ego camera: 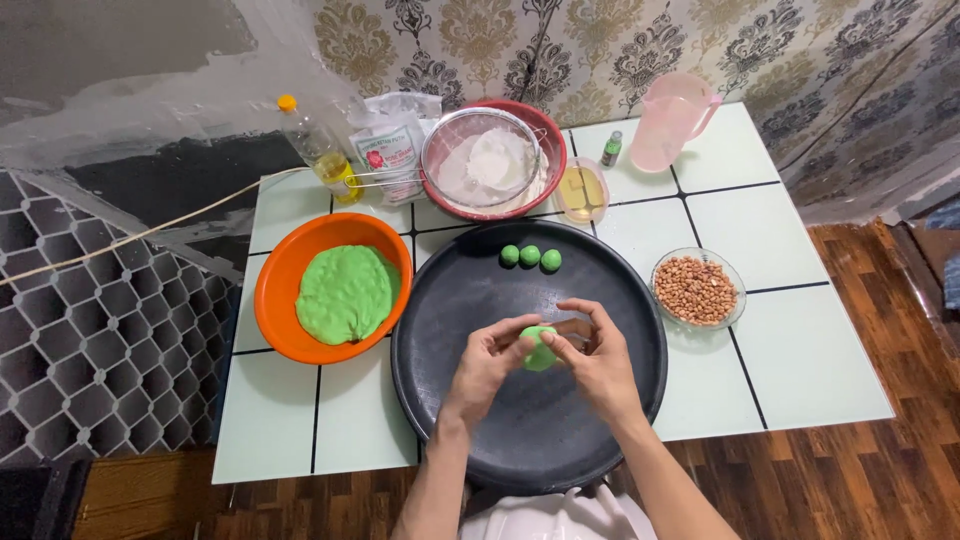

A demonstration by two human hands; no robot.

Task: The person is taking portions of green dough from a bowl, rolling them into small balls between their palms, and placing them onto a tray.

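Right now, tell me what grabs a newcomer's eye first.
The bright green dough piece pinched between both hands, left hand and right hand, over the big black tray at centre. Left of it, an orange bowl holds a green dough mass; three small green balls sit at the tray's far edge.

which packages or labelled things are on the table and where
Clear plastic flour bag: back of table, left of the red sieve bowl, white with a red-green emblem.
Plastic oil bottle: back left, clear, yellow cap, yellow oil.
Small green-labelled bottle: back, left of the pink jug, dark cap.
No signs or screens.
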